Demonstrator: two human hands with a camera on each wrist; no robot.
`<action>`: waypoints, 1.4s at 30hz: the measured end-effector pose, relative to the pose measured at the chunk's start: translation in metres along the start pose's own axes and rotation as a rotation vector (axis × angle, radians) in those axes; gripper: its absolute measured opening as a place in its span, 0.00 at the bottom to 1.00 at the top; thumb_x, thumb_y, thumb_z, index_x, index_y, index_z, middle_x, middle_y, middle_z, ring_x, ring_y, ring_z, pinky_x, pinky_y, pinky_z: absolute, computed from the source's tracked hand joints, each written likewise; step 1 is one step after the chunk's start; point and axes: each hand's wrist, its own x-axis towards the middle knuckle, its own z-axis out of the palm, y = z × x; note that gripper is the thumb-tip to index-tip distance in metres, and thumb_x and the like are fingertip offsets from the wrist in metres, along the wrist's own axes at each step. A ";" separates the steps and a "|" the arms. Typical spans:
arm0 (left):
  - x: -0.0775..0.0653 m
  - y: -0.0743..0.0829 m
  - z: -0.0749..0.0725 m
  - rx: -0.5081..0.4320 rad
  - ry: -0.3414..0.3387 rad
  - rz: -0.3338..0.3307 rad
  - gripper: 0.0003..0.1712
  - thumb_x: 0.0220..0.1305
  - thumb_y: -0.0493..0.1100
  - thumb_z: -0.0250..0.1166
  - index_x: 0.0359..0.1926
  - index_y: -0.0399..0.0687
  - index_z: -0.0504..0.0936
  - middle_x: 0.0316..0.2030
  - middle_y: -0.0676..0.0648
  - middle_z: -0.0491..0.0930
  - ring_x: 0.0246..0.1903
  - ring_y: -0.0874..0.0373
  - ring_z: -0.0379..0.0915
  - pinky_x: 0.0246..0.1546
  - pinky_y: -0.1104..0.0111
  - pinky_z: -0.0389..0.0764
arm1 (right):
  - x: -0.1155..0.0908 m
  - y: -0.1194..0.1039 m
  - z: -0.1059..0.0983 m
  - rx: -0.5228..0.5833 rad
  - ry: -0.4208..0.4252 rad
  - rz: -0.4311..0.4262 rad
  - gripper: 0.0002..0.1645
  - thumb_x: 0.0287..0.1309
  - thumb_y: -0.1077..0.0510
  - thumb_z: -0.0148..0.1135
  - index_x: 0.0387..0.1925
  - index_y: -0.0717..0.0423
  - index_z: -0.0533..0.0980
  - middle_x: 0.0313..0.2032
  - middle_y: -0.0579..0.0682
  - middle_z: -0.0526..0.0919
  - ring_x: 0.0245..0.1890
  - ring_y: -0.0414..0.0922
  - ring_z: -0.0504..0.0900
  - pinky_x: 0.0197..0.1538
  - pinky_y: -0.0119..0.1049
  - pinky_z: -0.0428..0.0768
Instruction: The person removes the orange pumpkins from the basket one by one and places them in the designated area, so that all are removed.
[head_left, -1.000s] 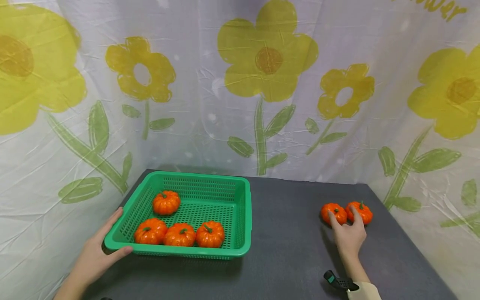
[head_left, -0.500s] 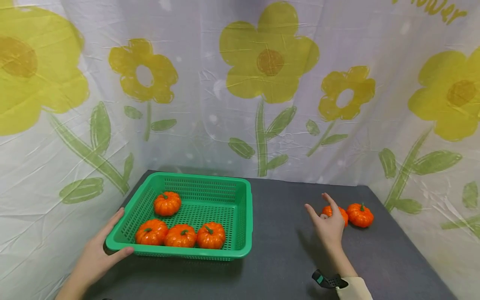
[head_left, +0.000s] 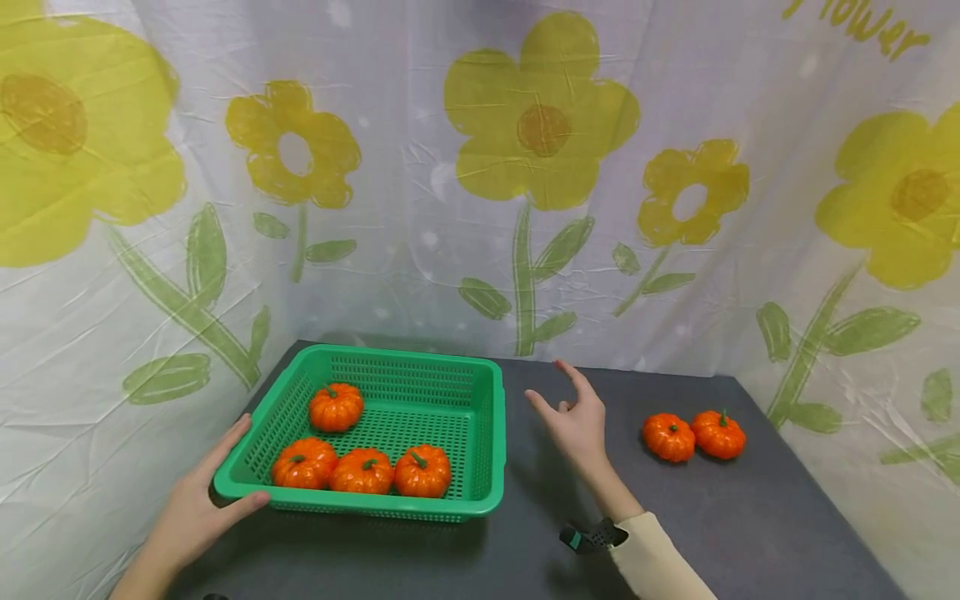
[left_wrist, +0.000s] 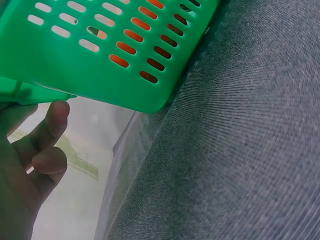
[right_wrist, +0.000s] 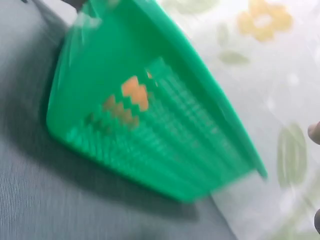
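The green plastic basket [head_left: 491, 433] holds several small orange pumpkins with green stems; one pumpkin [head_left: 336, 407] sits at the back left and a row lies along the front wall. My left hand [head_left: 197, 500] grips the basket's front-left corner, thumb on the front rim and fingers along the left side. In the left wrist view, curled fingers [left_wrist: 47, 130] show under the rim. My right hand [head_left: 576, 421] is empty, thumb and index finger spread, over the table just right of the basket. Two more pumpkins, a left one [head_left: 669, 437] and a right one [head_left: 718, 434], sit side by side farther right.
A dark grey table [head_left: 525, 542] lies beneath everything. White curtain sheets [head_left: 405, 275] printed with yellow flowers hang along its back and sides. A dark strap device [head_left: 594, 536] is worn on my right wrist.
My right hand has left the two pumpkins at the right and moved left toward the basket, empty. Those pumpkins stay in place. My left hand keeps its hold on the basket.
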 end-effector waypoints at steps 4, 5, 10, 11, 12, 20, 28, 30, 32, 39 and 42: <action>0.001 0.000 -0.001 0.013 0.001 0.006 0.60 0.62 0.45 0.78 0.86 0.68 0.52 0.79 0.77 0.48 0.65 0.92 0.43 0.68 0.29 0.57 | 0.008 -0.028 0.020 0.028 -0.073 -0.053 0.40 0.61 0.55 0.79 0.73 0.53 0.74 0.68 0.55 0.79 0.07 0.31 0.53 0.17 0.28 0.59; 0.001 0.000 -0.001 0.015 0.001 0.004 0.60 0.62 0.45 0.78 0.86 0.68 0.52 0.79 0.77 0.48 0.64 0.93 0.43 0.64 0.25 0.57 | 0.010 -0.035 0.024 0.038 -0.088 -0.065 0.40 0.61 0.55 0.79 0.73 0.53 0.74 0.68 0.55 0.79 0.07 0.31 0.53 0.17 0.28 0.59; 0.001 0.000 -0.001 0.017 0.009 0.004 0.60 0.61 0.46 0.78 0.86 0.69 0.52 0.79 0.77 0.49 0.64 0.93 0.43 0.64 0.25 0.57 | 0.021 -0.063 0.045 0.067 -0.161 -0.110 0.40 0.61 0.54 0.79 0.72 0.52 0.75 0.68 0.53 0.80 0.07 0.32 0.53 0.16 0.30 0.59; 0.001 0.000 -0.001 0.019 0.009 0.003 0.60 0.61 0.46 0.78 0.86 0.69 0.52 0.79 0.78 0.49 0.64 0.93 0.43 0.64 0.25 0.57 | 0.023 -0.068 0.049 0.071 -0.172 -0.120 0.40 0.61 0.54 0.79 0.72 0.53 0.75 0.68 0.54 0.80 0.08 0.32 0.53 0.16 0.30 0.60; 0.001 0.000 -0.001 0.022 0.009 0.004 0.60 0.61 0.47 0.79 0.86 0.69 0.52 0.79 0.78 0.49 0.64 0.93 0.43 0.62 0.24 0.58 | 0.025 -0.072 0.053 0.075 -0.184 -0.129 0.40 0.61 0.53 0.79 0.72 0.53 0.75 0.68 0.54 0.80 0.08 0.32 0.53 0.17 0.30 0.60; 0.003 0.001 -0.002 0.019 0.002 0.014 0.60 0.61 0.46 0.79 0.86 0.67 0.52 0.79 0.77 0.49 0.65 0.92 0.42 0.65 0.24 0.56 | 0.032 -0.097 0.089 0.097 -0.281 -0.125 0.41 0.62 0.51 0.78 0.73 0.55 0.74 0.70 0.54 0.78 0.10 0.34 0.53 0.20 0.30 0.64; 0.001 -0.001 -0.001 0.032 0.010 0.020 0.61 0.60 0.47 0.79 0.86 0.69 0.52 0.79 0.78 0.49 0.65 0.93 0.42 0.64 0.25 0.58 | 0.035 -0.118 0.123 0.023 -0.351 -0.088 0.40 0.62 0.48 0.78 0.72 0.55 0.75 0.68 0.53 0.80 0.48 0.52 0.87 0.52 0.49 0.86; 0.001 -0.001 0.000 0.034 0.011 0.017 0.61 0.60 0.47 0.79 0.86 0.69 0.53 0.79 0.78 0.49 0.65 0.93 0.43 0.66 0.28 0.58 | 0.036 -0.122 0.133 0.007 -0.367 -0.055 0.40 0.62 0.47 0.77 0.72 0.54 0.75 0.68 0.51 0.80 0.65 0.53 0.80 0.64 0.51 0.80; 0.000 -0.001 0.000 0.034 0.016 0.023 0.61 0.60 0.46 0.79 0.86 0.69 0.53 0.79 0.77 0.49 0.66 0.93 0.43 0.72 0.36 0.57 | 0.035 -0.126 0.142 0.007 -0.391 -0.024 0.41 0.63 0.46 0.77 0.73 0.53 0.74 0.69 0.50 0.80 0.69 0.52 0.77 0.66 0.52 0.79; -0.001 0.000 0.000 0.045 0.026 0.027 0.60 0.60 0.46 0.79 0.86 0.67 0.53 0.79 0.77 0.49 0.66 0.93 0.43 0.75 0.61 0.54 | 0.031 -0.130 0.172 -0.012 -0.429 0.028 0.41 0.63 0.46 0.77 0.73 0.53 0.74 0.68 0.50 0.81 0.70 0.52 0.76 0.66 0.51 0.80; 0.000 0.001 0.000 0.044 0.022 0.019 0.61 0.60 0.46 0.79 0.86 0.68 0.53 0.80 0.76 0.50 0.66 0.92 0.43 0.74 0.50 0.57 | 0.030 -0.127 0.182 -0.018 -0.432 0.043 0.41 0.63 0.46 0.77 0.73 0.54 0.74 0.67 0.51 0.81 0.68 0.53 0.77 0.65 0.50 0.80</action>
